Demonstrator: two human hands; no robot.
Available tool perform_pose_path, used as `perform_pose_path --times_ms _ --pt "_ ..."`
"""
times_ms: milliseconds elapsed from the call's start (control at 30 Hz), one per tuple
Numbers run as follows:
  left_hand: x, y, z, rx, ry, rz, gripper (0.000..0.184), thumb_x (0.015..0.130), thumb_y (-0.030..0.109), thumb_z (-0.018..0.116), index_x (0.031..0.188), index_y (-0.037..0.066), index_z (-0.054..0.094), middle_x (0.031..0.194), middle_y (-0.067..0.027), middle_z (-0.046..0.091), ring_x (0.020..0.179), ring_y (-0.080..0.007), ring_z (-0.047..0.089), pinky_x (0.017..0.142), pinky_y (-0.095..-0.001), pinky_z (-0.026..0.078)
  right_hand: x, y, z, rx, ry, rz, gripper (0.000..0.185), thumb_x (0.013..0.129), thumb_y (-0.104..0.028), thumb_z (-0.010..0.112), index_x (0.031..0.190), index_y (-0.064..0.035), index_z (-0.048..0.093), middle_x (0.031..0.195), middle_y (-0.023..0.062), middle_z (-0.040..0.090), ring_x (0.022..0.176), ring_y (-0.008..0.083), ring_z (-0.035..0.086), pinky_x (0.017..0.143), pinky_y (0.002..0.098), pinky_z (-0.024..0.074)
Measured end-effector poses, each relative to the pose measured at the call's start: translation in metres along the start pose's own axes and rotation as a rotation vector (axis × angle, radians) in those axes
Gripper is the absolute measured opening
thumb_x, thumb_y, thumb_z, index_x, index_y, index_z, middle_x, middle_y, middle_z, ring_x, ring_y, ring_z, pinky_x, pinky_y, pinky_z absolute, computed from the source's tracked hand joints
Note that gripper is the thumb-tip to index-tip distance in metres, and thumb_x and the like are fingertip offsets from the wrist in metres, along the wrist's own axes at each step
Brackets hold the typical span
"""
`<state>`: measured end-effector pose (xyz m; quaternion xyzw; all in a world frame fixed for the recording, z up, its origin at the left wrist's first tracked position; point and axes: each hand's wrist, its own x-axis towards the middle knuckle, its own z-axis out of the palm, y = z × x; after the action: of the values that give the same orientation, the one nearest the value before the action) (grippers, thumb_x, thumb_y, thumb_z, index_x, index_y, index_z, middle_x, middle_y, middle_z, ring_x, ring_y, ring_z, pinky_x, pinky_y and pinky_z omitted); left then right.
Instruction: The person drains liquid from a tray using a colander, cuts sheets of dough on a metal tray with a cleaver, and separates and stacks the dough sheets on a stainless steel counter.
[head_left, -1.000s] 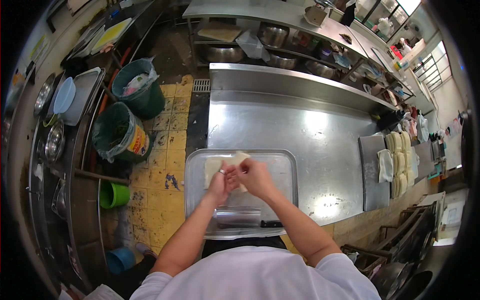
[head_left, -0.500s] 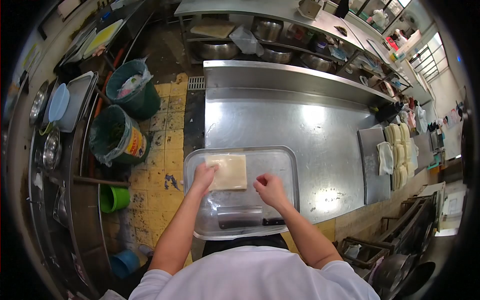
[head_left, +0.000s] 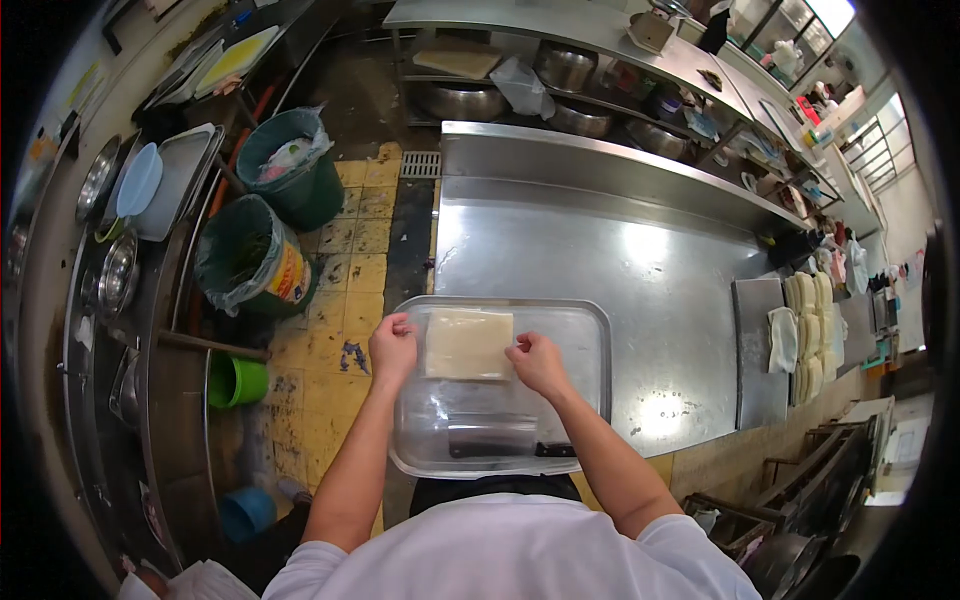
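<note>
A stack of pale square sheets (head_left: pixel 469 345) lies flat in the upper part of a metal tray (head_left: pixel 590 400). Just left of the stack is my left hand (head_left: pixel 393 350), its fingers curled; whether anything is between them is too small to tell. My right hand (head_left: pixel 538 362) is at the stack's right edge, fingertips pinched together, and what they may grip cannot be made out. Below the stack, nearer my body, a cleaver (head_left: pixel 492 437) with a black handle rests in the tray.
The tray sits on a steel table (head_left: pixel 560 240). Stacks of pale folded pieces (head_left: pixel 810 335) are at the right. Lined bins (head_left: pixel 290 175) and a green bucket (head_left: pixel 237 381) stand on the left floor. A person's white sleeve (head_left: pixel 210 580) shows at the lower left.
My hands first were together over the stack, then parted. Since then my left hand has moved off the sheets to their left, and my right hand has come to their right edge.
</note>
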<state>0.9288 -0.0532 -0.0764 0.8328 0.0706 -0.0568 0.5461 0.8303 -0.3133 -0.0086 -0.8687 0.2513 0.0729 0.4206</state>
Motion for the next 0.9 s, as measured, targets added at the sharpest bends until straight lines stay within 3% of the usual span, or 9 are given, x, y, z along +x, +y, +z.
perform_pose_path --times_ms 133,333,433,600,700,833,900 --pt "-0.019 0.02 -0.01 0.199 -0.044 0.041 0.032 0.08 0.012 0.072 0.11 0.002 0.069 0.089 -0.0146 0.074 0.084 -0.0297 0.071 0.078 -0.0399 0.056 0.011 -0.002 0.014 -0.072 0.058 -0.005 0.04 0.082 -0.023 0.07 0.106 0.0081 0.069 0.087 0.0203 0.073 0.079 0.0285 0.072 0.072 0.0392 0.0564" --pt "-0.043 0.04 -0.001 0.324 -0.155 0.089 0.029 0.081 0.015 0.077 0.107 0.004 0.069 0.089 -0.0123 0.069 0.086 -0.0327 0.066 0.077 -0.045 0.051 0.034 -0.01 0.017 0.175 -0.173 0.371 0.032 0.082 -0.021 0.074 0.098 0.0053 0.072 0.078 0.0158 0.07 0.062 0.0223 0.067 0.054 0.0379 0.0527" --pt "-0.046 0.038 0.0 0.321 -0.124 0.108 0.029 0.082 0.016 0.077 0.107 0.004 0.069 0.091 -0.0124 0.067 0.087 -0.0326 0.065 0.077 -0.0445 0.051 0.04 -0.009 0.025 0.232 -0.203 0.311 0.029 0.081 -0.019 0.076 0.097 0.0047 0.071 0.081 0.0135 0.071 0.067 0.021 0.066 0.059 0.0354 0.0531" --pt "-0.042 0.039 -0.004 0.286 -0.183 0.065 0.033 0.081 0.016 0.078 0.11 0.004 0.067 0.098 -0.0128 0.066 0.092 -0.0339 0.064 0.081 -0.0458 0.051 0.02 -0.022 0.037 0.406 -0.006 0.058 0.021 0.081 -0.011 0.075 0.097 0.003 0.071 0.082 0.0081 0.07 0.073 0.017 0.065 0.067 0.0309 0.0523" --pt "-0.044 0.061 -0.008 0.364 -0.076 0.222 0.043 0.078 0.014 0.078 0.118 0.005 0.065 0.108 -0.0127 0.065 0.105 -0.0345 0.061 0.09 -0.0441 0.05 0.014 -0.022 0.037 0.411 0.024 -0.049 0.021 0.082 -0.009 0.074 0.099 0.0025 0.071 0.079 0.0056 0.069 0.071 0.0138 0.062 0.065 0.0295 0.0506" --pt "-0.015 0.085 -0.002 0.355 -0.28 0.637 0.053 0.076 0.012 0.077 0.127 0.008 0.063 0.126 -0.0121 0.063 0.125 -0.0343 0.052 0.103 -0.042 0.044 -0.006 -0.021 0.037 0.143 0.119 -0.236 0.023 0.081 -0.007 0.073 0.103 0.0003 0.07 0.072 0.0046 0.066 0.064 0.0109 0.058 0.06 0.0292 0.0472" --pt "0.0 0.103 0.003 0.378 -0.461 0.783 0.053 0.075 0.011 0.076 0.127 0.007 0.065 0.133 -0.0119 0.061 0.132 -0.0341 0.048 0.109 -0.0414 0.041 -0.021 -0.03 0.036 0.182 0.138 -0.273 0.022 0.082 -0.007 0.072 0.103 -0.0014 0.07 0.07 0.0056 0.064 0.062 0.0105 0.055 0.058 0.0296 0.0458"
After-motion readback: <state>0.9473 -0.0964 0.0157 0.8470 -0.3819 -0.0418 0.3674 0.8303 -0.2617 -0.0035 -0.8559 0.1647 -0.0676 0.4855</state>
